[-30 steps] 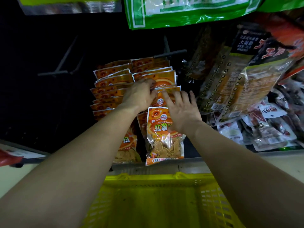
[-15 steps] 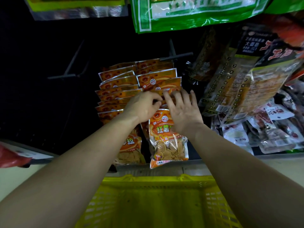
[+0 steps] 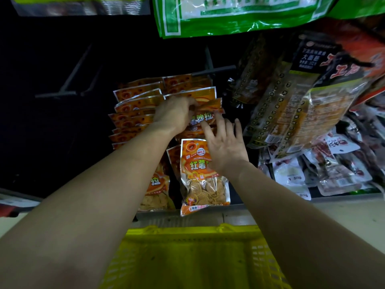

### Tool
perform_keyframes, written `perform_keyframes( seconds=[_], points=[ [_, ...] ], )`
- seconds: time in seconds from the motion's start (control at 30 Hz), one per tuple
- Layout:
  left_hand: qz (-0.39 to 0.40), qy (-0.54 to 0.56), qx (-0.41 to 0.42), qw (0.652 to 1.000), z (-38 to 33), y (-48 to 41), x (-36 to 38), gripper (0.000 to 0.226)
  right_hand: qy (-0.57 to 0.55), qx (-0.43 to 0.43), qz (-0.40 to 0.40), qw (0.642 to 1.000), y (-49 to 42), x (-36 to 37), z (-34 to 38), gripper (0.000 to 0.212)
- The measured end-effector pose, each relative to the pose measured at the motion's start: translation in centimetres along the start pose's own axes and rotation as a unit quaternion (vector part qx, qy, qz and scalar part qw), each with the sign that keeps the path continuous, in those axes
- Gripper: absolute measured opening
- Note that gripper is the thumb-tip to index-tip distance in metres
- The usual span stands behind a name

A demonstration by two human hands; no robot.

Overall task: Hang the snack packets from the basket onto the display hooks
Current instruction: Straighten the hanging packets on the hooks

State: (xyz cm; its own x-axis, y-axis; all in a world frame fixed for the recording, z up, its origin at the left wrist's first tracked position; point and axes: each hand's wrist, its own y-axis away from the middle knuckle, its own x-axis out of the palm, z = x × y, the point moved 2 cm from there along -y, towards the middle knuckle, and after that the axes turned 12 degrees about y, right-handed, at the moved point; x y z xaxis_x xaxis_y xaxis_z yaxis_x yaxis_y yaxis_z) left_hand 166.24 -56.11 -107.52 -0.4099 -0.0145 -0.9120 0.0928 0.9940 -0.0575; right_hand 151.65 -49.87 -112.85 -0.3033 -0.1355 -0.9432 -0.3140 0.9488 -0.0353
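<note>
The packet (image 3: 203, 119), tilted against the hung row (image 3: 200, 93), is pinched at its upper edge by the left hand (image 3: 175, 113), the nearer one to the hook (image 3: 214, 70) lying up and right of it, while the right hand (image 3: 226, 151), fingers (image 3: 221, 128) spread, is rested against its lower part.

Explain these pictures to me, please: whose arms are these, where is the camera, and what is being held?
No machine here: a person works bare-handed, filmed by one wide-angle camera on their head, looking forward and down. The left hand pinches the top of an orange snack packet among others hanging on a display hook. The right hand, spread open, touches the same bunch. A yellow basket sits below, near the person. Other snack bags hang to the right.
</note>
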Motion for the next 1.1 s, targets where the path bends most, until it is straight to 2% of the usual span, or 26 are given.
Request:
perform_keyframes(
  seconds=[0.2, 0.33, 0.47, 0.67, 0.77, 0.97, 1.1],
  points=[
    [-0.018, 0.004, -0.002, 1.0, 0.3, -0.9, 0.0, 0.034, -0.025, 0.013, -0.006, 1.0, 0.5, 0.7, 0.2, 0.132],
    [-0.01, -0.031, 0.025, 0.999, 0.3, -1.5, 0.0, 0.032, -0.035, 0.011, 0.008, 0.999, 0.3, 0.8, 0.1, 0.132],
    [0.019, -0.001, 0.012, 1.0, 0.5, -1.8, 0.4, 0.034, -0.041, 0.008, 0.017, 0.999, 0.3, 0.8, 0.0, 0.13],
    [0.079, 0.072, -0.023, 0.994, 0.6, -2.6, 0.6, 0.046, -0.026, -0.021, 0.007, 0.999, 0.1, -0.2, -0.4, 0.108],
    [0.101, 0.094, -0.041, 0.99, 0.7, -2.6, 0.7, 0.047, -0.016, -0.034, 0.012, 0.999, -0.2, -0.8, -0.7, 0.107],
    [0.117, 0.115, -0.052, 0.985, 1.2, -2.2, 0.4, 0.049, -0.044, -0.081, 0.053, 0.994, -0.3, -1.3, -0.9, 0.09],
    [0.113, 0.125, -0.063, 0.984, 1.7, -1.5, 0.4, 0.048, -0.067, -0.079, 0.095, 0.99, -0.3, -1.6, -1.0, 0.082]
  ],
)
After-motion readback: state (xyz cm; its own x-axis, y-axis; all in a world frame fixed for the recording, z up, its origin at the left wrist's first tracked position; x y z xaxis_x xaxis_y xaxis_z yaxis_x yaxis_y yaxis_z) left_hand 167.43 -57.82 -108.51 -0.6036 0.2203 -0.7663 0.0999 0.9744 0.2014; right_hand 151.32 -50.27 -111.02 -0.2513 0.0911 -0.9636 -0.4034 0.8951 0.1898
